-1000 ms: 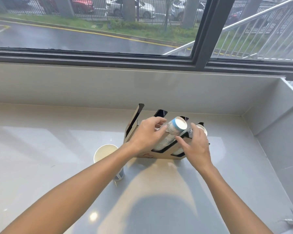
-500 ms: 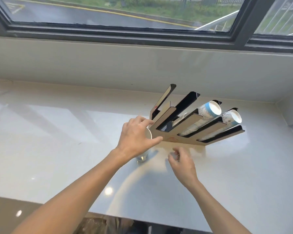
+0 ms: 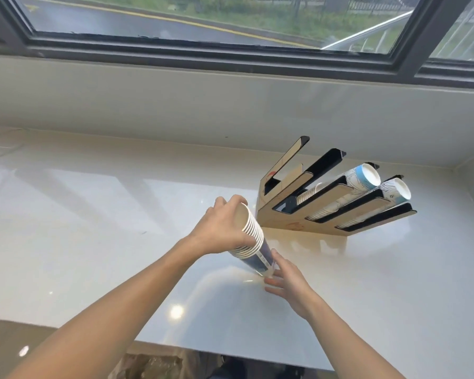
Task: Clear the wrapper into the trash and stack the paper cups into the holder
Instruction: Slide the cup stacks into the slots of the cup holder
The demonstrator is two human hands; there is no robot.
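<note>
The white counter [image 3: 80, 214] runs under a dark-framed window [image 3: 230, 50]; its near edge hides the floor, where something crumpled is too blurred to identify. The holder [image 3: 329, 206] sits at the back right with cups in three slots. Half a second ago the left hand [image 3: 219, 228] only touched the stack of paper cups [image 3: 253, 239]; now it grips the tilted stack, while the right hand [image 3: 285, 277], fingers loose, touches its blurred base.

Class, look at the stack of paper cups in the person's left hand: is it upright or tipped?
Tipped. The stack of paper cups leans, rims up-left, base down-right near the right hand; the left hand grips its rim end.
</note>
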